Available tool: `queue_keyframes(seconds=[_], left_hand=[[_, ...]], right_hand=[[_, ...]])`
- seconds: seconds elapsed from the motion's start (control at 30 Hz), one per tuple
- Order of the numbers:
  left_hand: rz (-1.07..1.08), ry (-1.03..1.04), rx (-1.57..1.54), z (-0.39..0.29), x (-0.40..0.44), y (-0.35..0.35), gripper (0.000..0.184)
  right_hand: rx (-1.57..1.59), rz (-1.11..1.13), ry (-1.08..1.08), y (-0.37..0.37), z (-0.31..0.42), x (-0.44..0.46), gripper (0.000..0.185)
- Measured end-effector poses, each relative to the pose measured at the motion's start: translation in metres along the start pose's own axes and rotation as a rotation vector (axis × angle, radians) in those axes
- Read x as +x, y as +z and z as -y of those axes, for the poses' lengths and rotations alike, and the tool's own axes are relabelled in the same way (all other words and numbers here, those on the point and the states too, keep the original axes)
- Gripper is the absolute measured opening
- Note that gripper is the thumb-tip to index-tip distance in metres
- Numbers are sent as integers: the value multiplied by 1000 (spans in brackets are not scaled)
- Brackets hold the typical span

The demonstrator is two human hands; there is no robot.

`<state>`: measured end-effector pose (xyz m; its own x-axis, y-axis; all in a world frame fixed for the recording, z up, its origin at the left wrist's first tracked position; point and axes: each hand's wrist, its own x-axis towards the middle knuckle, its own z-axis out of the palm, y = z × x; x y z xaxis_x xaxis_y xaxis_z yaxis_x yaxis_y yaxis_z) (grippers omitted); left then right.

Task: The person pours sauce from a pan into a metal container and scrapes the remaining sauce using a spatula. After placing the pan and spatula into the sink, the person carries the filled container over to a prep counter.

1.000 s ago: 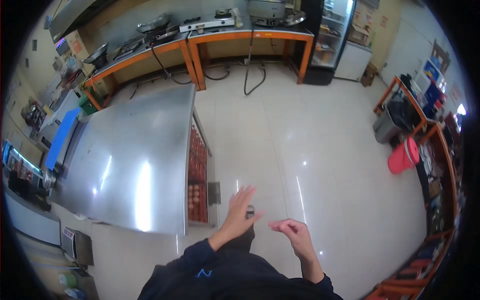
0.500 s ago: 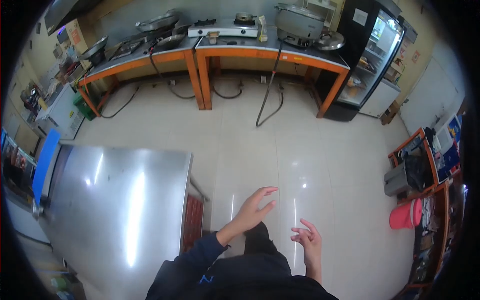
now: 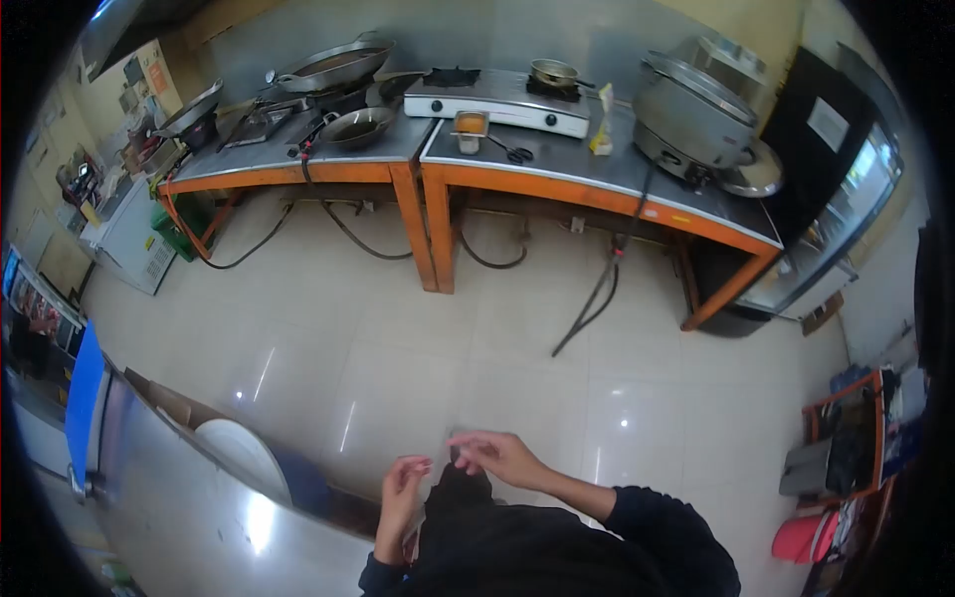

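Note:
My left hand is held up in front of my body, near the edge of the stainless steel counter. Its fingers are loosely bent and I see nothing in them. To the right of it, my right hand reaches across in front of me with its index finger stretched towards the left. Nothing shows between its fingers and thumb. A small gap lies between the two hands, above the tiled floor. Neither hand touches the counter.
Ahead, orange-framed tables carry a two-burner gas stove, woks, scissors and a large grey cooker. A hose hangs to the floor. A white round item sits behind the counter. A red bucket stands right.
My view has turned and moved closer to the stove tables. The right hand has swung left across my body, and the left hand has drawn back beside the counter.

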<state>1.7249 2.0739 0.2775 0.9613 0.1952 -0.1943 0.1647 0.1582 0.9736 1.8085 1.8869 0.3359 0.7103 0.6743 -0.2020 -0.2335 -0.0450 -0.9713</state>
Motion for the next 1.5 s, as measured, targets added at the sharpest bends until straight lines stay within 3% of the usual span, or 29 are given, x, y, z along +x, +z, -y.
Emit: queue_keyframes(seconds=[0.1, 0.23, 0.37, 0.5, 0.8, 0.93, 1.13, 1.5], left_hand=[[-190, -124, -10, -7, 72, -26, 16], [-232, 2, 6, -58, 221, -6, 16], [43, 220, 42, -142, 376, 42, 17], [115, 312, 108, -188, 521, 82, 25], [73, 141, 188, -131, 777, 112, 35], [283, -53, 99, -139, 816, 122, 35], [585, -123, 34, -156, 845, 125, 23], [942, -311, 90, -187, 834, 150, 23]], right_hand=[[46, -42, -60, -50, 27, 94, 25], [77, -313, -128, -132, 60, 179, 23], [111, -558, -144, -223, 84, 227, 23], [151, -747, -212, -316, 86, 298, 25], [233, -709, -168, -453, 99, 517, 36], [287, -677, -138, -468, 103, 562, 40], [460, -852, -174, -454, 107, 580, 43], [633, -1136, -121, -401, 134, 526, 41]])
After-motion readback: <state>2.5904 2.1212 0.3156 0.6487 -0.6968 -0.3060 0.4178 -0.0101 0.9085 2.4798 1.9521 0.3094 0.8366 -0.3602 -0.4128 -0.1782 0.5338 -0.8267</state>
